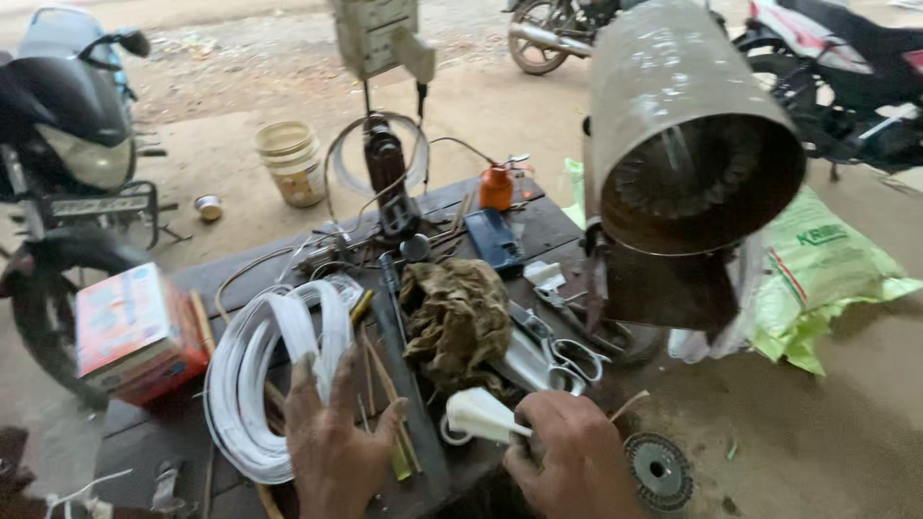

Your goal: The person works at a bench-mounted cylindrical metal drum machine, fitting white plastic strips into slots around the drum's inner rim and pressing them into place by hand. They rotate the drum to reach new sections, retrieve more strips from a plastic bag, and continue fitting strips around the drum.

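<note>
Two hands work at the near edge of the surface (538, 226): the right hand (567, 457) is closed around a white cone-shaped plastic piece (481, 415), the left hand (332, 442) lies spread open against the white wire coil (264, 370). The piece looks light, rigid and smooth, best gripped at its narrow end. Its long axis runs left-right, wide end pointing left.

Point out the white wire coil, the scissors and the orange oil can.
white wire coil (252, 370): head view, on the left side of the loops.
scissors (575, 359): head view, on a handle ring.
orange oil can (496, 188): head view, on the can's body.
</note>
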